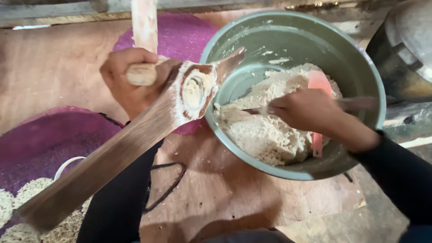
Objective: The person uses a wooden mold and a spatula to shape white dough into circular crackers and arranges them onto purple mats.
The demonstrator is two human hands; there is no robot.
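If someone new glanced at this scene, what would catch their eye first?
Most likely the big green bowl at upper right, heaped with pale crumbly dough, where the right hand works a thin tool beside a pink scraper. Next, the long wooden press crossing the middle, its round hole caked with dough, steadied by the left hand on a wooden handle.

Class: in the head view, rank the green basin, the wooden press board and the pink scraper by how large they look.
1. green basin
2. wooden press board, though it is nearer the camera, so its true size is unsure
3. pink scraper, partly hidden by the right hand
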